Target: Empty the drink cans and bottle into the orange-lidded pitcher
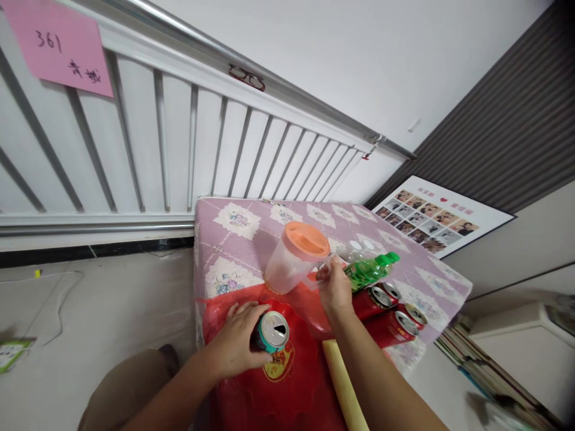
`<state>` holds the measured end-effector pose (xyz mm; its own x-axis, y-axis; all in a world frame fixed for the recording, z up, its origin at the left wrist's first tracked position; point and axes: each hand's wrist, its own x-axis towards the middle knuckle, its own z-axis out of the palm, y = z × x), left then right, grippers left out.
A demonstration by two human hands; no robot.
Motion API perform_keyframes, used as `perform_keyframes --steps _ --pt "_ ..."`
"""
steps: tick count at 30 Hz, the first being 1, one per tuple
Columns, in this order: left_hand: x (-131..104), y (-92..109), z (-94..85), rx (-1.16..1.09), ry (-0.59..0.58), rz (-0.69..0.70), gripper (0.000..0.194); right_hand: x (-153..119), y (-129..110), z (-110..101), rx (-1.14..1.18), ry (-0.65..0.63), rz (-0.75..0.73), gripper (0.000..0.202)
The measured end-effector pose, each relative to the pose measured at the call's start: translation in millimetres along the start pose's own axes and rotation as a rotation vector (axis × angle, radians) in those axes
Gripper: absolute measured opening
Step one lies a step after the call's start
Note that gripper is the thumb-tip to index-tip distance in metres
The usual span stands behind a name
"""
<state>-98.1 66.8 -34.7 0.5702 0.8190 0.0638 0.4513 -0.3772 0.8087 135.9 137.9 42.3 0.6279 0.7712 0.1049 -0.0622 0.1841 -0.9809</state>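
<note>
A teal drink can (273, 333) with its top opened stands over a red scalloped tray (291, 395). The fingers and thumb of my left hand (238, 341) wrap round the can's left side. Beyond it is a translucent plastic pitcher (287, 263) with an orange lid (307, 239). My right hand (336, 287) is closed on the pitcher's handle, its fingers partly hidden. Green plastic bottles (369, 270) and several red drink cans (390, 329) are just to the right of that hand. A pale yellow roll (344, 383) lies under my right forearm.
The table wears a purple flowered cloth (238, 220), with a red plastic sheet (215, 314) on its near part. Clear bottles (354, 248) lie behind the green ones. A white radiator (233, 143) runs behind the table, with glasses (247, 78) on it.
</note>
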Motion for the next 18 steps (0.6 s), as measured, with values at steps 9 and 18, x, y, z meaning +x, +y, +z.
perform_keyframes --steps 9,18 --pt "-3.6 3.6 1.1 0.030 0.035 -0.034 0.082 -30.2 -19.9 -67.8 -0.223 -0.066 0.103 0.037" --pt "-6.7 5.5 11.1 0.059 0.147 0.007 0.082 -86.5 1.9 -200.9 -0.979 -0.159 -0.112 0.055"
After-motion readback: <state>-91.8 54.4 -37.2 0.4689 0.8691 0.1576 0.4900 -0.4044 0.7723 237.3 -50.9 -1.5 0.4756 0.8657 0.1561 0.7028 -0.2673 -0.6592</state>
